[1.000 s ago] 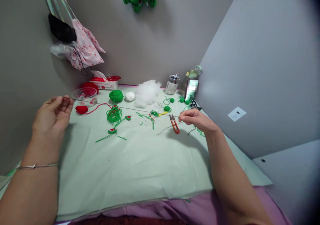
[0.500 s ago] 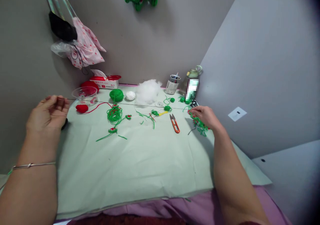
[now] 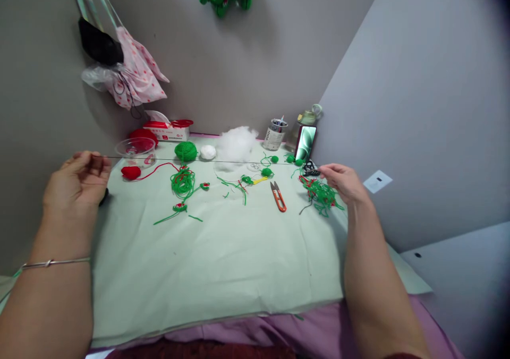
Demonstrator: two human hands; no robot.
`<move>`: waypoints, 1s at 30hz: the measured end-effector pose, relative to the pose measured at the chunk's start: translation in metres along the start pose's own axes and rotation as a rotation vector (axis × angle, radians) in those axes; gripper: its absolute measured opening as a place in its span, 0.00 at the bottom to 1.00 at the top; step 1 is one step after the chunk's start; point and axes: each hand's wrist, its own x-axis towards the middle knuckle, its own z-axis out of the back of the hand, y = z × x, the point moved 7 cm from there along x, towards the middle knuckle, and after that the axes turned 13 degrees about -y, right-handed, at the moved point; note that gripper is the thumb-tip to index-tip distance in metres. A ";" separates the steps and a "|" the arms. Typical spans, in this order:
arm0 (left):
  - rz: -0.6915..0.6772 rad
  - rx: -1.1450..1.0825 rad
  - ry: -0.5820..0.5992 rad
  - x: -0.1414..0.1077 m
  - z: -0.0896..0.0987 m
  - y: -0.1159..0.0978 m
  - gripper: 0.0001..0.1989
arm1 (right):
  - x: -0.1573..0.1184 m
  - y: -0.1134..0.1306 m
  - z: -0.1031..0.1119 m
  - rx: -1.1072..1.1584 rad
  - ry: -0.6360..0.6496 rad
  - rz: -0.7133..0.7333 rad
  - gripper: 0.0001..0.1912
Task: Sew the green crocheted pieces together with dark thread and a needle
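Note:
A thin dark thread (image 3: 223,162) is stretched almost level across the table between my two hands. My left hand (image 3: 82,178), palm up at the left, pinches one end between thumb and fingertips. At the right, my right hand (image 3: 343,181) pinches the other end, just above the tangle of green and red yarn (image 3: 322,195). Beneath the thread lie a coil of green yarn (image 3: 182,182), small green crocheted pieces (image 3: 180,207), green yarn scraps (image 3: 239,188) and orange-handled snips (image 3: 279,197).
Along the back stand a clear plastic tub (image 3: 136,152), green yarn ball (image 3: 186,151), white yarn ball (image 3: 207,152), white stuffing (image 3: 237,144), a tin of tools (image 3: 274,135) and a phone (image 3: 305,143) against a bottle. A red yarn ball (image 3: 130,173) lies left.
My right hand has moved right and slightly up, drawing its end of the thread along and uncovering more of the green and red tangle. My left hand has barely moved.

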 end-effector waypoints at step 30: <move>0.042 1.046 1.406 -0.155 -0.022 0.096 0.15 | -0.009 -0.023 -0.141 -0.587 0.099 0.287 0.05</move>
